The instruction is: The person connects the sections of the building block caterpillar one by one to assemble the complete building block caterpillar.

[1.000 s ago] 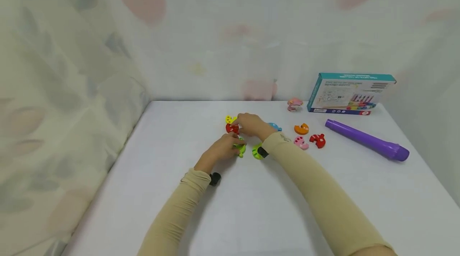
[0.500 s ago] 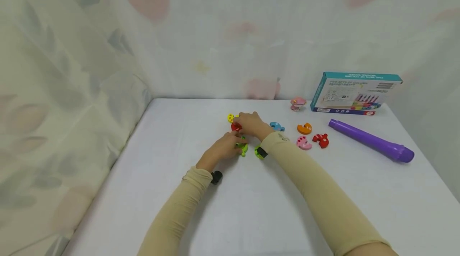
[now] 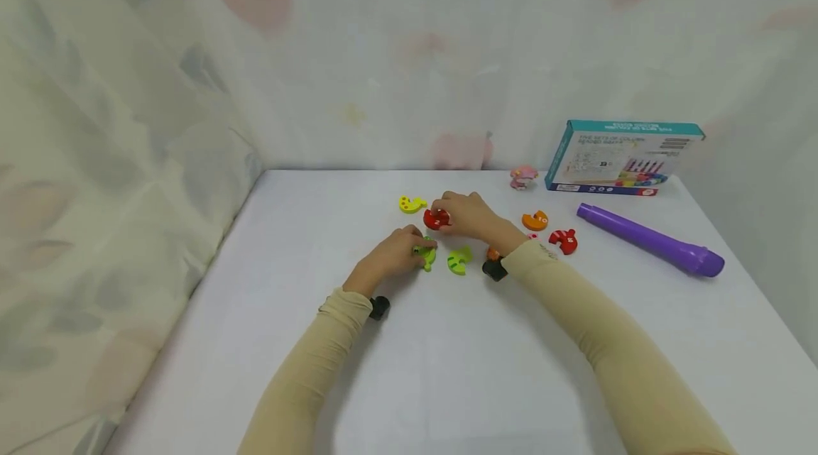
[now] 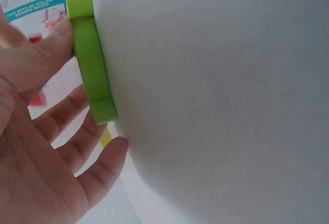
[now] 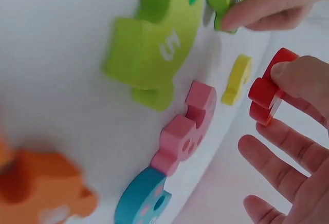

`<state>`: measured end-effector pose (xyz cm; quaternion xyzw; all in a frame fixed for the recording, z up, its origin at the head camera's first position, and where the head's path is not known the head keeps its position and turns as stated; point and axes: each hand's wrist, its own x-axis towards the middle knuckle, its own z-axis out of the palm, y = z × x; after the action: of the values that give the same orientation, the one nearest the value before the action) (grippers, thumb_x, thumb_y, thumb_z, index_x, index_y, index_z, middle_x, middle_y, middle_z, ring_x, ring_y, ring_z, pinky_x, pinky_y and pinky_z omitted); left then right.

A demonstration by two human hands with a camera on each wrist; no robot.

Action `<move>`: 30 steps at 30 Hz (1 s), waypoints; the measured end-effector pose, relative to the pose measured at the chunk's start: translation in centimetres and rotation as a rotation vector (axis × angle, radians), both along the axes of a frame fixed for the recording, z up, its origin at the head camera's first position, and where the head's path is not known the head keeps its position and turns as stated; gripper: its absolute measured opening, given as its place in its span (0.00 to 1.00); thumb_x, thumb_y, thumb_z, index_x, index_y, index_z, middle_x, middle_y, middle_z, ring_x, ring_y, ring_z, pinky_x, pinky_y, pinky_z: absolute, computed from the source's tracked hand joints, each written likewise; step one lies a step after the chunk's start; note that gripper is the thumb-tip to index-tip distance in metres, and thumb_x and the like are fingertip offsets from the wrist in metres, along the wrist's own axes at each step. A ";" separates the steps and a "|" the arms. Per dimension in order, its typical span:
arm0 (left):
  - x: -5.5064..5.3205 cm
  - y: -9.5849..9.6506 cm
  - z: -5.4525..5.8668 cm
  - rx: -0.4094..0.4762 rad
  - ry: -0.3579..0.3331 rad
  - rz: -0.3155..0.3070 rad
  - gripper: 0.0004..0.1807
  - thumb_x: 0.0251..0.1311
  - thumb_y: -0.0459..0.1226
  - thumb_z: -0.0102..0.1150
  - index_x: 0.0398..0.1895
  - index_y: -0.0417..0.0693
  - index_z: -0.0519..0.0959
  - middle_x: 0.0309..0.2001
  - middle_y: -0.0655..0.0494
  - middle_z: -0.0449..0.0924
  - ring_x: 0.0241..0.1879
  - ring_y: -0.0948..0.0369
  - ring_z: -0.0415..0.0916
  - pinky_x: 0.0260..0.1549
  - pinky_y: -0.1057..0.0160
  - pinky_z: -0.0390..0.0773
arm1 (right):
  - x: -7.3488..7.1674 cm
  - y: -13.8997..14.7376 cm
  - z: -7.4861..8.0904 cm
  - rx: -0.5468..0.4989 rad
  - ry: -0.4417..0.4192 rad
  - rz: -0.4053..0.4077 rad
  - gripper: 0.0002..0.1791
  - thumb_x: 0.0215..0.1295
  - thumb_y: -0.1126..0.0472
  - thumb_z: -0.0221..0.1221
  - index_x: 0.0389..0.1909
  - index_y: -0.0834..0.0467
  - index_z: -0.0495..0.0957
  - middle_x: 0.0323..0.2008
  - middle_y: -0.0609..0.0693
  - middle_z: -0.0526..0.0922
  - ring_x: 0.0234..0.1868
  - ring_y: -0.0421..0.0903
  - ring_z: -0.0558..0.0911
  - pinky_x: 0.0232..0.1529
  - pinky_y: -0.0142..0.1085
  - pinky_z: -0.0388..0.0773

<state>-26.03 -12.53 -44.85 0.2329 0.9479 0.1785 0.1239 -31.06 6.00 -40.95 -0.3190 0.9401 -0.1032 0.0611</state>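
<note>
While the left hand [image 3: 395, 253] pinches a green piece [image 4: 94, 64] on the white bench [image 3: 409, 370], its thumb on the near face and fingers behind, the right hand [image 3: 471, 215] holds a red piece [image 5: 264, 91] marked 2 between thumb and index finger, that grip closed on it with the other fingers spread. The red piece sits farther from the person than the green one, near a spotted yellow piece [image 3: 412, 204]; I cannot tell whether it touches the bench. Just to the right of the green piece lies a lime piece [image 3: 457, 261] marked 5. From the right wrist, a pink piece [image 5: 180, 139] and a blue piece [image 5: 136, 198] show close together, with a blurred orange piece [image 5: 41, 188] at the lower left. Past the right sleeve [image 3: 588, 313] lie another orange piece [image 3: 535, 221], marked 10, and a striped red piece [image 3: 565, 241]. Farther right, a purple microphone-shaped object [image 3: 652, 240] lies slantwise in front of an upright teal-edged box [image 3: 623, 159], and a small pink figurine [image 3: 522, 177] stands just left of that box.
</note>
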 end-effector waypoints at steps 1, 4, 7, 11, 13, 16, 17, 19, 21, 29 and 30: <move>-0.1 -0.1 0.1 0.005 -0.006 0.002 0.24 0.53 0.39 0.64 0.56 0.59 0.76 0.51 0.52 0.69 0.50 0.56 0.67 0.50 0.58 0.69 | 0.4 0.3 0.1 -0.018 0.008 0.015 0.19 0.56 0.53 0.62 0.50 0.49 0.75 0.45 0.47 0.75 0.44 0.45 0.74 0.45 0.45 0.66; -0.3 -0.2 0.3 0.026 -0.025 0.002 0.22 0.53 0.37 0.63 0.55 0.54 0.77 0.52 0.52 0.70 0.51 0.55 0.67 0.51 0.58 0.69 | 1.9 1.2 0.0 -0.096 -0.004 0.064 0.18 0.56 0.55 0.63 0.48 0.50 0.76 0.45 0.47 0.75 0.43 0.44 0.75 0.48 0.41 0.70; -0.5 -0.3 0.3 0.019 -0.035 -0.007 0.19 0.55 0.37 0.62 0.52 0.49 0.79 0.53 0.51 0.70 0.52 0.54 0.67 0.52 0.57 0.68 | 3.7 1.6 -0.3 -0.170 -0.034 0.121 0.17 0.55 0.58 0.64 0.48 0.52 0.77 0.46 0.47 0.74 0.43 0.44 0.75 0.47 0.38 0.74; -0.6 -0.5 0.3 0.017 -0.041 -0.014 0.17 0.58 0.33 0.57 0.52 0.50 0.79 0.53 0.51 0.70 0.52 0.53 0.66 0.54 0.56 0.66 | 6.1 1.3 -0.7 -0.185 -0.047 0.163 0.20 0.54 0.57 0.65 0.49 0.51 0.77 0.45 0.47 0.73 0.43 0.42 0.75 0.45 0.33 0.75; -0.7 -0.6 0.3 0.028 -0.045 -0.015 0.19 0.58 0.31 0.56 0.54 0.53 0.78 0.53 0.51 0.70 0.53 0.54 0.66 0.54 0.56 0.66 | 7.0 0.9 -0.9 -0.165 -0.038 0.188 0.19 0.54 0.56 0.65 0.48 0.50 0.77 0.45 0.46 0.73 0.41 0.41 0.75 0.42 0.32 0.75; -0.8 -0.6 0.3 0.047 -0.060 -0.011 0.22 0.58 0.30 0.55 0.55 0.55 0.77 0.52 0.52 0.70 0.53 0.54 0.66 0.55 0.56 0.66 | 7.9 0.3 -1.4 -0.114 -0.010 0.215 0.17 0.55 0.56 0.64 0.47 0.49 0.77 0.45 0.47 0.73 0.38 0.40 0.74 0.38 0.30 0.75; -0.8 -0.6 0.3 0.049 -0.062 -0.016 0.22 0.57 0.29 0.55 0.56 0.54 0.77 0.52 0.52 0.70 0.54 0.54 0.66 0.55 0.56 0.66 | 8.1 0.1 -1.6 -0.104 -0.001 0.220 0.15 0.55 0.56 0.63 0.46 0.49 0.78 0.45 0.47 0.73 0.38 0.40 0.75 0.37 0.31 0.75; -0.9 -0.6 0.3 0.050 -0.065 -0.028 0.23 0.57 0.28 0.55 0.56 0.54 0.77 0.53 0.52 0.70 0.54 0.54 0.66 0.56 0.56 0.65 | 8.4 -0.1 -1.9 -0.081 0.010 0.206 0.15 0.56 0.56 0.63 0.45 0.48 0.77 0.46 0.47 0.73 0.38 0.39 0.74 0.38 0.30 0.75; -0.9 -0.6 0.4 0.055 -0.068 -0.044 0.23 0.56 0.27 0.55 0.56 0.52 0.77 0.54 0.51 0.70 0.55 0.54 0.67 0.57 0.57 0.65 | 8.6 -0.3 -2.2 -0.077 0.006 0.176 0.16 0.55 0.56 0.64 0.46 0.49 0.77 0.47 0.47 0.73 0.39 0.39 0.74 0.39 0.31 0.75; -1.0 -0.5 0.8 0.055 -0.075 -0.085 0.23 0.56 0.27 0.54 0.55 0.52 0.77 0.54 0.50 0.71 0.56 0.53 0.67 0.57 0.56 0.64 | 9.0 -0.8 -3.1 -0.050 -0.001 0.082 0.19 0.54 0.55 0.65 0.47 0.55 0.74 0.48 0.49 0.74 0.40 0.40 0.74 0.43 0.31 0.75; -1.0 -0.5 0.8 0.054 -0.080 -0.089 0.23 0.56 0.27 0.54 0.55 0.51 0.77 0.54 0.50 0.71 0.56 0.53 0.67 0.57 0.56 0.64 | 9.0 -0.8 -3.2 -0.056 0.012 0.084 0.19 0.54 0.55 0.65 0.46 0.55 0.75 0.47 0.49 0.75 0.40 0.40 0.74 0.42 0.31 0.75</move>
<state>-27.05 -13.05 -44.05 0.2707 0.9259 0.2073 0.1630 -22.03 5.18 -44.12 -0.3604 0.9230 -0.1251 0.0506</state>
